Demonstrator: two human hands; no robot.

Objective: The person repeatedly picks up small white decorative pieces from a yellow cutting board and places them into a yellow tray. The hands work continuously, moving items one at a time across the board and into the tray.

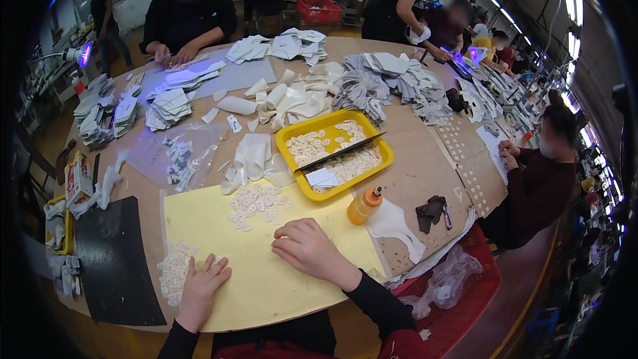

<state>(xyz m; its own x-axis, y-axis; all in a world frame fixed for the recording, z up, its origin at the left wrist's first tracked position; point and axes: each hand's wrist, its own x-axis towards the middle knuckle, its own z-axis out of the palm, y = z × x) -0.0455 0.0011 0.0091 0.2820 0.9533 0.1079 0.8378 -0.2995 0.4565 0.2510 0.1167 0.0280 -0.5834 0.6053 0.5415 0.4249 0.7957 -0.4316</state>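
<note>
A pale yellow sheet (pixel 266 292) lies on the table in front of me. On its left edge my left hand (pixel 204 289) rests with fingers spread, touching or right beside a heap of small cream pieces with tiny holes (pixel 174 271). My right hand (pixel 310 247) hovers over the middle of the sheet, fingers curled together; whatever they may hold is hidden. Just beyond it spreads a second group of the same small pieces (pixel 256 205). Behind that stands a yellow tray (pixel 287 153) filled with more of them, crossed by a dark flat strip (pixel 344 151).
An orange bottle (pixel 365 206) stands right of my right hand, near a white cut sheet (pixel 397 229) and a dark cloth scrap (pixel 430 214). A black mat (pixel 119 259) lies at left. Stacked grey pieces (pixel 362 86) fill the far side. Several people work around the table.
</note>
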